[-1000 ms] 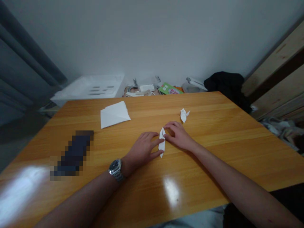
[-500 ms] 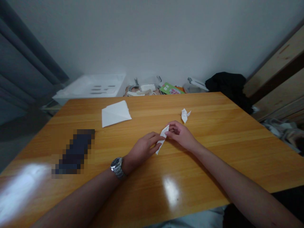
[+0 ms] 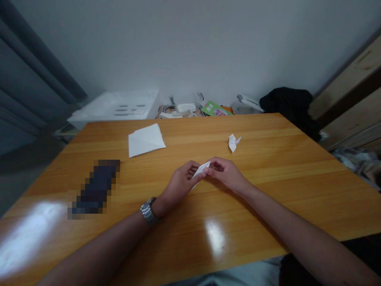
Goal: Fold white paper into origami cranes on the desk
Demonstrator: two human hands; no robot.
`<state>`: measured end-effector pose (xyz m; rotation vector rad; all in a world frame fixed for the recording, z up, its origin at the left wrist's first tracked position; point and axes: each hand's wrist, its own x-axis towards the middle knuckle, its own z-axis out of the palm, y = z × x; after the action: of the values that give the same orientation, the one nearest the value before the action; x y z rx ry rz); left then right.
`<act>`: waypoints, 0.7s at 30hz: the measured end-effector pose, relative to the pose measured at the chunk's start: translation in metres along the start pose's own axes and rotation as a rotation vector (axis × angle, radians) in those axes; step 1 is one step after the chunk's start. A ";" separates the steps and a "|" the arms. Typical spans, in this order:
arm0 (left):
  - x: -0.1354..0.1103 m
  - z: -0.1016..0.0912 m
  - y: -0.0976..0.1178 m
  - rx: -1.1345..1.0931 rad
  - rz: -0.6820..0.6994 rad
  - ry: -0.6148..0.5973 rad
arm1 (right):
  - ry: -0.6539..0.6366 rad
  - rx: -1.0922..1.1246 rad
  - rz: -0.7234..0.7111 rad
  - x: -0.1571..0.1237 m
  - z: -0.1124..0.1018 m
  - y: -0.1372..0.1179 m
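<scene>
A narrow folded white paper piece (image 3: 200, 170) is held just above the wooden table (image 3: 268, 182), tilted, between both my hands. My left hand (image 3: 180, 184), with a metal watch on the wrist, curls round its lower end. My right hand (image 3: 226, 174) pinches its upper tip with fingers closed. A small finished folded paper figure (image 3: 233, 142) lies on the table beyond my right hand. A flat white paper sheet (image 3: 145, 140) with fold creases lies farther left.
A dark blurred-out object (image 3: 95, 188) lies on the table's left part. Behind the far edge stand a white tray-like box (image 3: 116, 107), small clutter with a green packet (image 3: 214, 109), and black cloth (image 3: 285, 101). Wooden furniture (image 3: 354, 91) rises at right.
The paper piece lay flat and upright under my fingers; both hands have since lifted it off the table and tilted it. My left hand has curled shut round its lower end.
</scene>
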<state>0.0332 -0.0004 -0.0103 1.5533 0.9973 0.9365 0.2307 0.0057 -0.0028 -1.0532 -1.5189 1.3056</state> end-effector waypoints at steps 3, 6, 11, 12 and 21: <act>0.001 0.000 0.000 -0.035 -0.020 -0.004 | -0.004 -0.032 -0.037 -0.001 -0.001 -0.003; 0.001 0.001 -0.001 -0.063 -0.010 -0.024 | 0.000 -0.055 -0.051 -0.002 -0.003 -0.005; -0.001 0.004 -0.002 -0.123 0.026 -0.023 | 0.022 -0.046 -0.053 -0.003 -0.002 -0.005; -0.001 0.004 -0.002 -0.137 0.031 -0.024 | 0.024 -0.049 -0.054 -0.003 -0.002 -0.006; -0.001 0.003 0.006 -0.072 -0.054 0.012 | -0.009 -0.147 -0.079 -0.003 -0.002 -0.009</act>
<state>0.0367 -0.0028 -0.0054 1.4559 0.9981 0.9349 0.2327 0.0023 0.0059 -1.0687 -1.6671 1.1602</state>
